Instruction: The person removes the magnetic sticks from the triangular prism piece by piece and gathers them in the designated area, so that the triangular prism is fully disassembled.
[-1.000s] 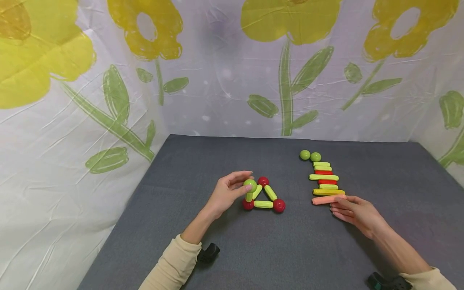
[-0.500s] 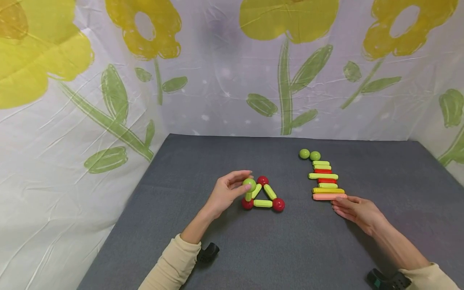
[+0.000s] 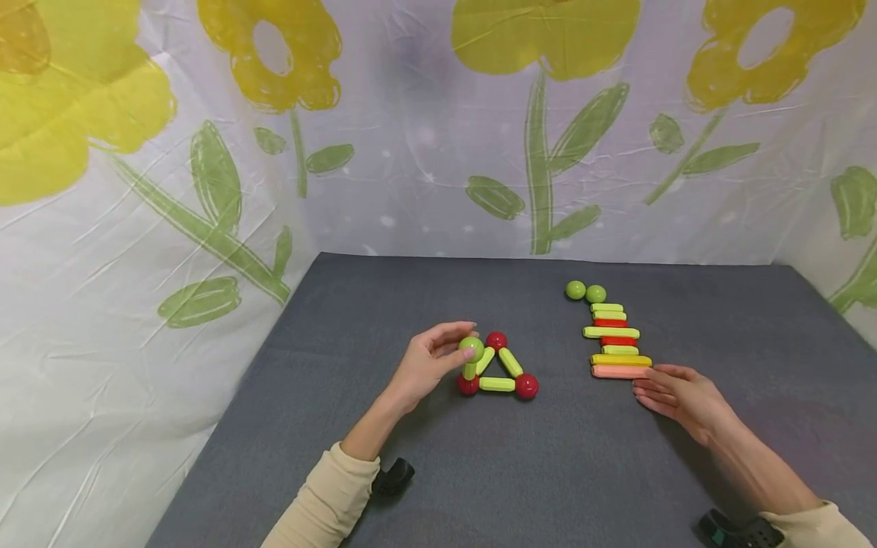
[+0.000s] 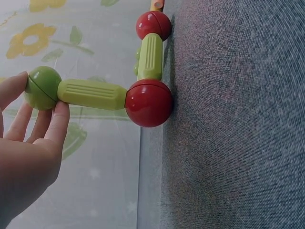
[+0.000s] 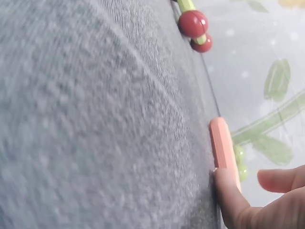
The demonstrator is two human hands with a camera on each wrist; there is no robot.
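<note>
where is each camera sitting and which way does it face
head: on the person's head, looking forward and down at the grey table; both forearms, left hand and right hand show.
left wrist: at the left wrist, level with the table; fingers hold the green ball.
right wrist: at the right wrist, low along the table; a fingertip touches the pink stick.
shared: head and left wrist both show the green ball.

— What can't be made out here?

— In the left wrist view the left hand (image 4: 26, 152) runs off the left and bottom edges, and its fingertips cover part of the green ball (image 4: 42, 88).

— And on the right?

— The right hand (image 5: 259, 202) is cut by the bottom right corner. The near grey table (image 5: 86, 124) is blurred, and the pink stick (image 5: 223, 149) hides most of the stack behind it.
</note>
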